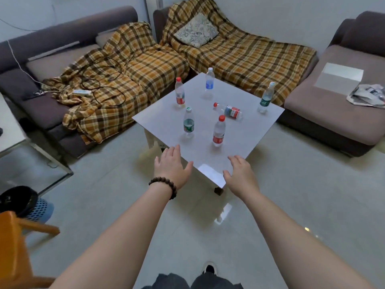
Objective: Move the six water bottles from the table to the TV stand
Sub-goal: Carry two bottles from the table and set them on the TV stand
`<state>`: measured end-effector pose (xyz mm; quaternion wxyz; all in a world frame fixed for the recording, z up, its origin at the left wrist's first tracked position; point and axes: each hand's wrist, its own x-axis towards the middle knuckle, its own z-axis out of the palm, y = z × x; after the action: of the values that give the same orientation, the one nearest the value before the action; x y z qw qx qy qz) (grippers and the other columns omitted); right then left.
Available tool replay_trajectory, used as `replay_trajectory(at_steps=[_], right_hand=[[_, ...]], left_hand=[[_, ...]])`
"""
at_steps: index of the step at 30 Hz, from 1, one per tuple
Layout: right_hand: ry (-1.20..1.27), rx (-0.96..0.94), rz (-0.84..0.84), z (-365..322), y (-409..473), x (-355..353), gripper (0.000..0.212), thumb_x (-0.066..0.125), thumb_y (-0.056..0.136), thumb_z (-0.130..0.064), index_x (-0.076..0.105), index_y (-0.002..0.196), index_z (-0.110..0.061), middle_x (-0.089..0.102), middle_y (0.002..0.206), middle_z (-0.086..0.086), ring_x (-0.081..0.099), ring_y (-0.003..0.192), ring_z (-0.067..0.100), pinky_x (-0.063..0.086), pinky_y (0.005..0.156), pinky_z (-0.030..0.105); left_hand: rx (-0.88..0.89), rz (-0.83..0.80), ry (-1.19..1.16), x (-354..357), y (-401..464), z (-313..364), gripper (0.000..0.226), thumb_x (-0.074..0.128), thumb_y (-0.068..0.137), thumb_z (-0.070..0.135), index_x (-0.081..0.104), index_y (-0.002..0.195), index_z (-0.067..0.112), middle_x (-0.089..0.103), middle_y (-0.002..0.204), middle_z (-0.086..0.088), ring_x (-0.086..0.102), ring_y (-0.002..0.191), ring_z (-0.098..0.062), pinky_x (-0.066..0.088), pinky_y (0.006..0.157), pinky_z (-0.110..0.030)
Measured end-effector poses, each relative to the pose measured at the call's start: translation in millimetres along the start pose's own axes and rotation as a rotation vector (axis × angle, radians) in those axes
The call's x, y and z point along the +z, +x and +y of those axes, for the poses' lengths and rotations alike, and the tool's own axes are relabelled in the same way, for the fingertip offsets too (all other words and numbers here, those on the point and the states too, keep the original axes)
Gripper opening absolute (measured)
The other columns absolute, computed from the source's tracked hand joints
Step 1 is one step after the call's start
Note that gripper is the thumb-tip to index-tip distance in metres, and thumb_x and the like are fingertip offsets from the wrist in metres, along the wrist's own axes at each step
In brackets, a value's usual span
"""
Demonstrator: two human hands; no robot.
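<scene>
Six water bottles are being shown on the white table — five upright, one red-labelled bottle lying on its side near the middle. Clear contents are being seen through the plastic, though levels cannot be told. Labels are being displayed in red, red, green, green and blue — no writing is legible. The left hand and right hand are being held apart, fingers spread, empty, over the near table corner
</scene>
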<state>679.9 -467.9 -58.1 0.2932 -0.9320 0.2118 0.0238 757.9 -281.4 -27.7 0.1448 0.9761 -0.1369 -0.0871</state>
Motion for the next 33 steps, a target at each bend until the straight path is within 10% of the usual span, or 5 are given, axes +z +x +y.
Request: replay_trajectory(at_steps=[33], right_hand=[[0.241, 0.517, 0.171, -37, 343, 27, 0.068, 0.059, 0.089, -0.028, 0.026, 0.147, -0.016, 0.029, 0.154, 0.006, 0.029, 0.141, 0.025, 0.029, 0.113, 0.037]], left_hand=[[0.379, -0.25, -0.077, 21, 447, -22, 0.061, 0.044, 0.095, 0.041, 0.028, 0.147, 0.014, 0.036, 0.15, -0.003, 0.029, 0.14, -0.021, 0.02, 0.115, -0.037]])
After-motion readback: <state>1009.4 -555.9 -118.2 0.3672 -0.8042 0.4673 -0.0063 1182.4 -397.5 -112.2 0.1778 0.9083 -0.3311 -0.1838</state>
